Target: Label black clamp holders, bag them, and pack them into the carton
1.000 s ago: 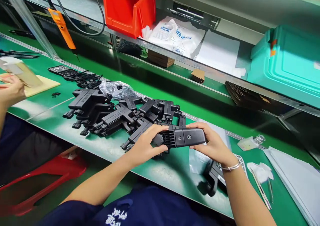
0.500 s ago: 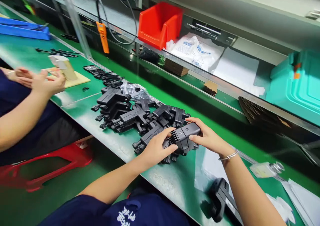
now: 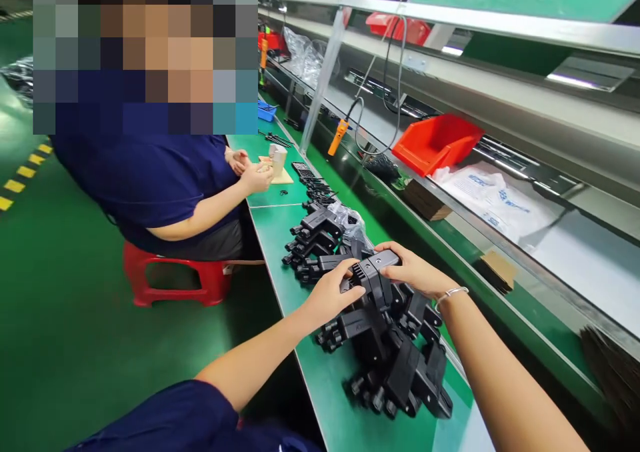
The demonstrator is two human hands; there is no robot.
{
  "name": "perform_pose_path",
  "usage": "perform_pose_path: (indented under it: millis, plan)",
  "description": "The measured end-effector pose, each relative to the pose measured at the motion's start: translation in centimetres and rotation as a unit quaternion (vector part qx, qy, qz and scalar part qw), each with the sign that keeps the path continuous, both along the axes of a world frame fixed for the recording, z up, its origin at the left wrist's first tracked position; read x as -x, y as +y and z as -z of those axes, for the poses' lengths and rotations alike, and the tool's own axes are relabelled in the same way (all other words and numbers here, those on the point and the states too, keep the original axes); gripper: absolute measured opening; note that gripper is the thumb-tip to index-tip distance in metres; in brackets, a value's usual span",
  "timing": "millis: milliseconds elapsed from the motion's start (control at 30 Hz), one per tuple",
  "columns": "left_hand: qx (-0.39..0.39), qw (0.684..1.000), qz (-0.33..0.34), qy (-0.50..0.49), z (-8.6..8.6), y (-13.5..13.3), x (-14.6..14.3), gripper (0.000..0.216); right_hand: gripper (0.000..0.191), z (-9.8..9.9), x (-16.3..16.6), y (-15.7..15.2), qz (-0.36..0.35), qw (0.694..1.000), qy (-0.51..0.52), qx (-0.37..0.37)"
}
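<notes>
Both my hands grip one black plastic part (image 3: 376, 277) just above a pile of similar black parts (image 3: 385, 345) on the green bench (image 3: 330, 385). My left hand (image 3: 333, 293) is closed on the part's ribbed near end. On the far, smooth end my right hand (image 3: 413, 270) has its fingers curled round the part; a bracelet shows at that wrist. More black parts (image 3: 313, 235) lie in a second heap further along the bench.
A co-worker in a dark blue shirt sits on a red stool (image 3: 173, 282) to the left, hands (image 3: 253, 172) at a small block on a wooden board. A red bin (image 3: 436, 144), white wiper packs (image 3: 493, 195) and an orange tool (image 3: 338, 136) are along the shelf behind.
The view has swung left and up, now showing the co-worker and the aisle floor. Both my hands still grip the same black part, now lower over the pile.
</notes>
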State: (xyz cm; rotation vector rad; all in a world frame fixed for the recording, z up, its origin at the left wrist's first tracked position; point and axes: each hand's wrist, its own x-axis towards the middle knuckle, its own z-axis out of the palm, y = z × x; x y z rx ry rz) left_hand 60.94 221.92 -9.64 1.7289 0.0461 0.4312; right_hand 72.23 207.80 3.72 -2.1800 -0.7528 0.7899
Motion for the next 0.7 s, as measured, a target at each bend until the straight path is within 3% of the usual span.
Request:
perform_pose_path:
  millis: [233,500,600,700]
  plan:
    - [0.021,0.999,-0.04,0.023,0.5,2.5,-0.4,0.052,0.049,0.3,-1.8,4.3,-0.04,0.999,0.016,0.018]
    - [0.046,0.998,-0.049,0.011,1.5,3.4,-0.6,0.053,0.052,0.6,-2.4,5.4,-0.053,0.998,0.02,0.027]
    - [0.121,0.992,-0.02,0.02,1.6,3.5,-0.8,0.055,0.053,0.6,-2.3,5.9,-0.048,0.998,0.003,0.038]
    - [0.277,0.96,0.032,0.03,1.4,3.7,-1.1,0.059,0.06,0.7,-1.9,6.1,-0.023,0.997,-0.055,0.043]
